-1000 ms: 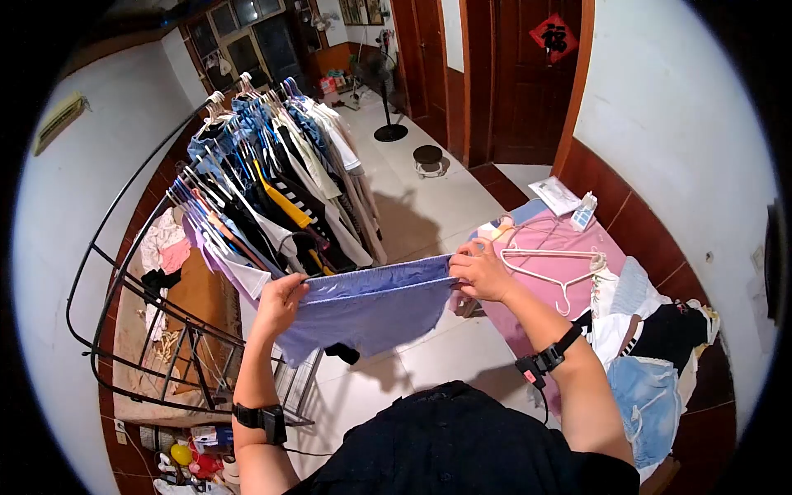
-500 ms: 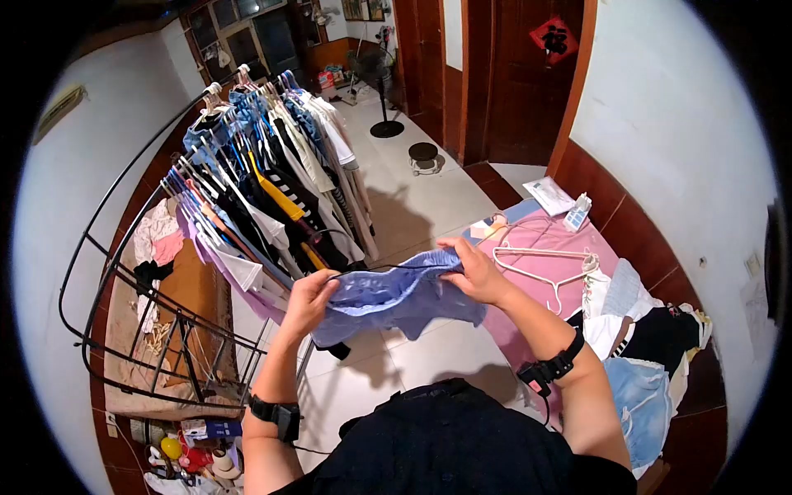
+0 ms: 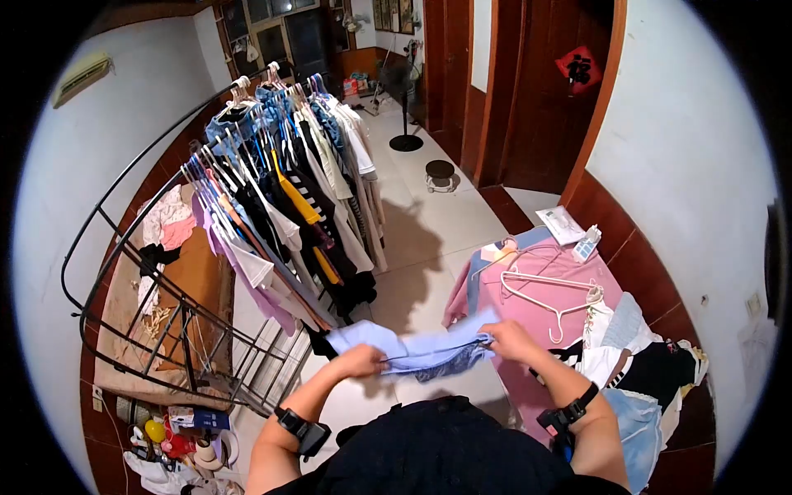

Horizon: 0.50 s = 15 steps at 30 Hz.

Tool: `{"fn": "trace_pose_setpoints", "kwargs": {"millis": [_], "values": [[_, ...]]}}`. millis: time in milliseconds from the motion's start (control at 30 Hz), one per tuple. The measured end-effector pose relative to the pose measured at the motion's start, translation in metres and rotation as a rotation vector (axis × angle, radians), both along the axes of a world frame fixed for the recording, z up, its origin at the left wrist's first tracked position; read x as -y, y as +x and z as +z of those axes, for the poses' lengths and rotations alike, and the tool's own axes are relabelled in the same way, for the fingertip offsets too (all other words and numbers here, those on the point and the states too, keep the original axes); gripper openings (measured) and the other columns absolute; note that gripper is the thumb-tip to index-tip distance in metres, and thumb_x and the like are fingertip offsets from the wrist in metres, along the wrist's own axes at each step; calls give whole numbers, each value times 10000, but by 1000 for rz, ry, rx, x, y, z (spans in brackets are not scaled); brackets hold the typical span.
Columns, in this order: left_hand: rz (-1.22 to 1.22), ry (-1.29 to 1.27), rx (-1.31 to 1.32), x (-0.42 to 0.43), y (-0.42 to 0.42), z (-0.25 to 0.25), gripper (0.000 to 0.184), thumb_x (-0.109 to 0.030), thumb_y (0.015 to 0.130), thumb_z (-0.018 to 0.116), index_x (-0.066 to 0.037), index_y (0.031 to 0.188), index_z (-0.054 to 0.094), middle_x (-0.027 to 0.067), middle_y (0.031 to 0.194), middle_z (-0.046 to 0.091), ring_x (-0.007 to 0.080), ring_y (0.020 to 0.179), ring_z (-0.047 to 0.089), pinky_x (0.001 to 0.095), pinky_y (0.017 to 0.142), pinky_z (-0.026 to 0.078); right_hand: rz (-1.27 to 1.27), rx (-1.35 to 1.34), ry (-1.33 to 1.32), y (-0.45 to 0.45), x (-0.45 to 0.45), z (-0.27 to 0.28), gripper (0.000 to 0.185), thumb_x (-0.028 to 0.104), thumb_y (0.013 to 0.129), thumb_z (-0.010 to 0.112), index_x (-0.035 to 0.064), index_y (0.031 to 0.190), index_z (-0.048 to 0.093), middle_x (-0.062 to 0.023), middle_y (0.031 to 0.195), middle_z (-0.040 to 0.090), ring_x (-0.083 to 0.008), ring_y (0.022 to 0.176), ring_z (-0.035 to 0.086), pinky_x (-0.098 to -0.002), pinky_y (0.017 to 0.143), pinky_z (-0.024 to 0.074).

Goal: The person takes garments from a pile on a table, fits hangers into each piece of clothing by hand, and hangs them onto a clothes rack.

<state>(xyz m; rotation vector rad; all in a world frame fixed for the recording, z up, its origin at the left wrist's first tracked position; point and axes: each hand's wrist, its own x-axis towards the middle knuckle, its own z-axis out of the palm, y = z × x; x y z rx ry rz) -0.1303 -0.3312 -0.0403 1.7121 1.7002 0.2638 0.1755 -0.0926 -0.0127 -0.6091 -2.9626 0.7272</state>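
A light blue garment (image 3: 425, 346), blurred by motion, is stretched between my hands in front of my torso. My left hand (image 3: 363, 360) grips one end of its band. The other end is pinched in my right hand (image 3: 506, 340). The garment's far part flares up and away from me, over the floor. To the right, a white hanger (image 3: 554, 301) lies on the pink cloth (image 3: 516, 375), beyond my right hand. Left of the garment, clothes on hangers (image 3: 289, 181) fill a black metal rack (image 3: 124, 241).
Piled clothes (image 3: 652, 363) lie at the right, beside light blue shorts (image 3: 634, 429). A stool (image 3: 440, 172) and a standing fan (image 3: 406, 142) are on the floor ahead. A sofa (image 3: 115, 351) stands behind the rack, with assorted items (image 3: 177, 445) at the lower left.
The blue garment and both my hands have moved down and closer to my body. The garment, hanging down earlier, now swings upward and outward. The camera view has shifted slightly.
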Motion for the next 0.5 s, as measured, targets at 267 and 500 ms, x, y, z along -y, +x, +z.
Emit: {"fn": "trace_pose_setpoints", "kwargs": {"millis": [267, 500], "values": [[279, 650, 213, -8, 5, 153, 428, -165, 854, 707, -53, 1227, 530, 27, 936, 593, 118, 815, 522, 285, 706, 451, -205, -608, -139, -18, -14, 110, 203, 70, 783, 665, 43, 983, 652, -167, 838, 678, -303, 767, 673, -335, 683, 500], [454, 719, 292, -1, 4, 161, 110, -51, 793, 724, 6, 850, 649, 13, 712, 546, 99, 660, 490, 248, 600, 401, 84, -474, -784, 3, -14, 139, 372, 60, 718, 793, 36, 1003, 556, -52, 1040, 609, -122, 975, 577, -282, 842, 472]]}}
